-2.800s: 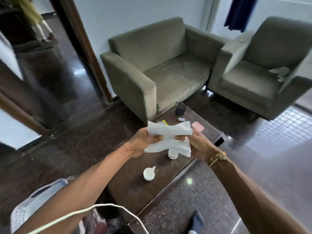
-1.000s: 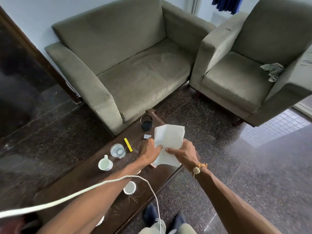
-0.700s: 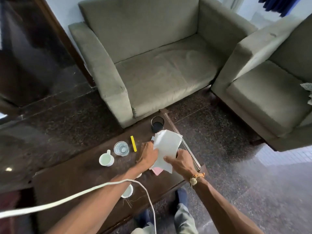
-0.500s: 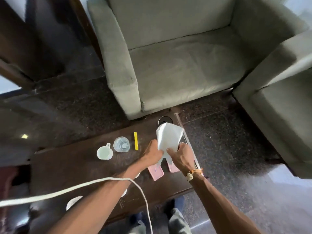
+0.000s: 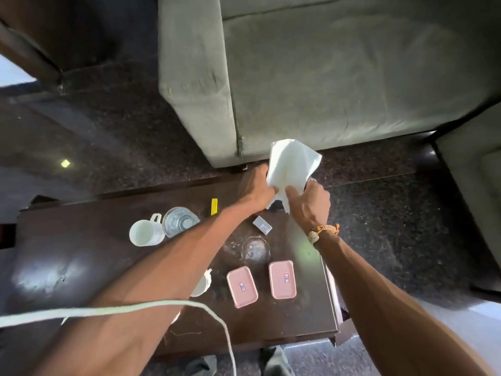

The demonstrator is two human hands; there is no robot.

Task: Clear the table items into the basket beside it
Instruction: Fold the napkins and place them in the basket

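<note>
Over the far end of the tabletop (image 5: 81, 253), the left hand (image 5: 257, 191) and right hand (image 5: 309, 204) each have their fingers pinched on the lower edge of a white napkin (image 5: 292, 166); it looks limp, feather-light, easily torn; bunching it up should hold it best.

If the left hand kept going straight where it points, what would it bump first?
Probably the sofa: the left hand, gripping the paper, points past the table edge at its front. Depth is unclear.

The cloth (image 5: 291, 169) is white, the two lidded boxes (image 5: 242, 286) pink (each with a small label), the table (image 5: 81, 256) dark brown, the sofa (image 5: 339, 77) grey-green.
</note>
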